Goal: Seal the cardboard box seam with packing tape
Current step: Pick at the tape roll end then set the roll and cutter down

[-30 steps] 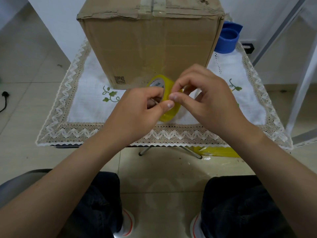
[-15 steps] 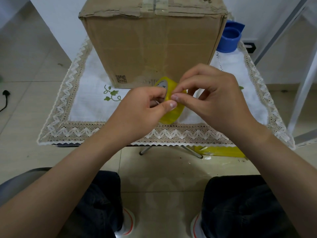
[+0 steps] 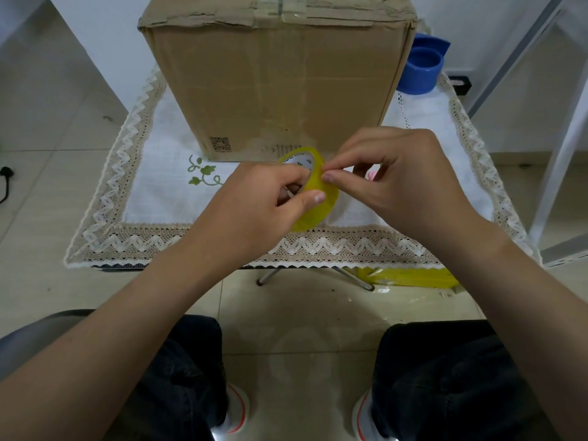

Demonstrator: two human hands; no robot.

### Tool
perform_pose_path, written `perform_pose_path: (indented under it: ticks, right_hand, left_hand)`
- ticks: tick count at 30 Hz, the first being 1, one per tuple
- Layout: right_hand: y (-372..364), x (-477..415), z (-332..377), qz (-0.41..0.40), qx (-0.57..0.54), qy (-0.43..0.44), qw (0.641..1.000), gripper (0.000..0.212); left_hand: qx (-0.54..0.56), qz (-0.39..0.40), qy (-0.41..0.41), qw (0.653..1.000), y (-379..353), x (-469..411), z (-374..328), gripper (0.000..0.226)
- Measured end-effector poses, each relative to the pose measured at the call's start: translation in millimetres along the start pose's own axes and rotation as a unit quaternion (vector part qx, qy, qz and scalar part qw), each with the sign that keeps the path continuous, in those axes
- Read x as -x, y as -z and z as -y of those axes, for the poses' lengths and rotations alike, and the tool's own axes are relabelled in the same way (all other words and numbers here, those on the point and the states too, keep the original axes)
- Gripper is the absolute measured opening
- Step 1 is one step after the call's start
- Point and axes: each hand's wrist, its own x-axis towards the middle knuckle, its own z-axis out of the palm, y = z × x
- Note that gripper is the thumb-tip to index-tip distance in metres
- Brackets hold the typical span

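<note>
Head cam: left hand [image 3: 254,202] grips the yellow tape roll [image 3: 321,208] just in front of the cardboard box [image 3: 280,84], and right hand [image 3: 401,176] pinches at its rim for the loose end. If a nail slips, the tape could shred into slivers or re-stick.

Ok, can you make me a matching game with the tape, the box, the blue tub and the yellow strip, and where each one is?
Things:
1 tape roll
2 cardboard box
3 blue tub
4 yellow strip

Places:
A on the floor
B gripped by the left hand
C in the middle of the white cloth
D by the cardboard box's right corner

Pairs: 1-B, 2-C, 3-D, 4-A
</note>
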Motion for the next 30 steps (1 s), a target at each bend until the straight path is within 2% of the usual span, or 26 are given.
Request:
perform_pose_path:
  ticks: [9,20,24,27,30]
  right_hand:
    - [-2.4,-0.6,0.3,-0.010,0.041,0.008,0.999,0.011]
    - [-5.7,0.6,5.2,-0.004,0.063,0.027,0.998,0.011]
    - [-7.4,1.1,6.0,0.005,0.076,0.038,0.996,0.012]
    - [-6.4,0.9,4.8,0.015,0.074,0.041,0.996,0.014]
    - [-3.6,-0.1,4.1,0.016,0.062,0.039,0.997,0.010]
  left_hand:
    - [-0.041,0.008,-0.024,0.999,1.0,0.5,1.2,0.034]
    - [-0.100,0.021,-0.076,0.992,1.1,0.1,0.5,0.045]
    - [-0.101,0.033,-0.090,0.990,2.8,1.0,-0.3,0.039]
    - [-0.066,0.035,-0.080,0.994,4.0,0.0,0.9,0.047]
    - [-0.004,0.041,-0.046,0.998,5.4,-0.4,-1.2,0.036]
